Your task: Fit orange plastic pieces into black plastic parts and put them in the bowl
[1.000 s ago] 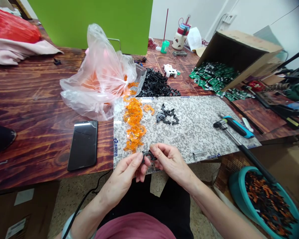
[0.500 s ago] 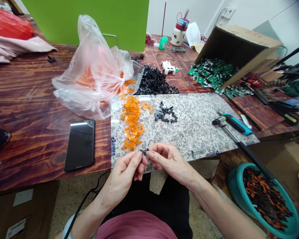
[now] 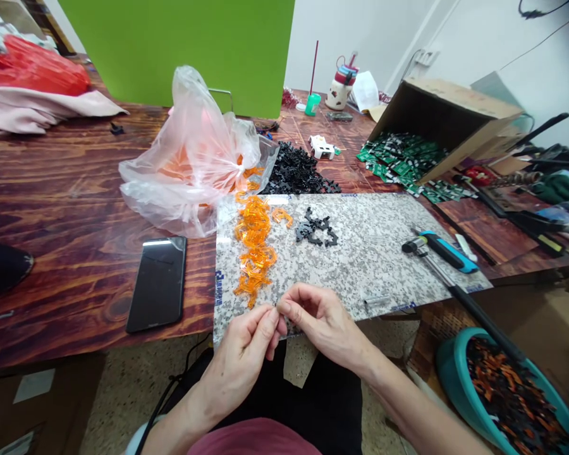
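My left hand (image 3: pixel 249 344) and my right hand (image 3: pixel 320 319) meet at the near edge of the speckled board (image 3: pixel 360 265). Fingers of both are pinched together, their tips touching. Whatever lies between them is hidden by the fingertips. Just beyond my left hand, a column of translucent orange parts (image 3: pixel 255 224) runs up the board. A small group of black parts (image 3: pixel 317 229) lies farther back, near the board's middle. Behind the board is a large heap of black parts (image 3: pixel 296 169).
A phone (image 3: pixel 156 284) and a plastic bag (image 3: pixel 194 164) are at the left. On the right are a tipped cardboard box (image 3: pixel 469 104) with green circuit boards (image 3: pixel 403 158), a blue-handled tool (image 3: pixel 448 251), a black-handled tool (image 3: pixel 478 316) and a teal tub (image 3: pixel 459 379).
The view has shifted, so the table things appear slightly lower. The black part seen earlier between my fingertips no longer shows, and my hands have come closer together.
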A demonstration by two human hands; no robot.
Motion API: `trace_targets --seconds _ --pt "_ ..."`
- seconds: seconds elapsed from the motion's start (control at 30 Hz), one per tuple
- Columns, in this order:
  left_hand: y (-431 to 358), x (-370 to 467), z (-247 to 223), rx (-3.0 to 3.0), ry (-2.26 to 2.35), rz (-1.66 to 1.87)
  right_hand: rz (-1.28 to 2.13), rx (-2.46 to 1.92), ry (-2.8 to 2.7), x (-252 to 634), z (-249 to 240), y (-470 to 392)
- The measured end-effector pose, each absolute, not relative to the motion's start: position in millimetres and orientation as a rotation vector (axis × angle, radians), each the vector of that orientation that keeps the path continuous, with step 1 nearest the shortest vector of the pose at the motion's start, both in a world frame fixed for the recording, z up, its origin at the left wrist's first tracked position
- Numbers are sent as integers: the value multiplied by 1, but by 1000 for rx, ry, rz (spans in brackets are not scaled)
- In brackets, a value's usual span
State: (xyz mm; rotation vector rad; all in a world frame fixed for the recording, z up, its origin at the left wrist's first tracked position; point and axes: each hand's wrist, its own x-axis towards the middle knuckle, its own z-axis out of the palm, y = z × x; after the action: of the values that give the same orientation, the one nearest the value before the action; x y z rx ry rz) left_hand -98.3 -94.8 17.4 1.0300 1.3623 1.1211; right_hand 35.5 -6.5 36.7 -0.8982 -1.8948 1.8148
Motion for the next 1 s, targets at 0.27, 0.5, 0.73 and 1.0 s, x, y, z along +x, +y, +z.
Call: trace_targets --seconds 0.27,0.5,0.73,1.0 --pt "-97 -98 12 945 1298 1199 1519 -781 -2300 27 48 24" --pt "-97 -98 13 723 1232 1262 292 -1403 -2454 -9 34 118" --pt "-95 -100 9 752 1199 1276 271 -1409 -2438 -24 23 120" --pt "-97 -98 10 817 1226 1263 671 -1176 -2264 4 37 94"
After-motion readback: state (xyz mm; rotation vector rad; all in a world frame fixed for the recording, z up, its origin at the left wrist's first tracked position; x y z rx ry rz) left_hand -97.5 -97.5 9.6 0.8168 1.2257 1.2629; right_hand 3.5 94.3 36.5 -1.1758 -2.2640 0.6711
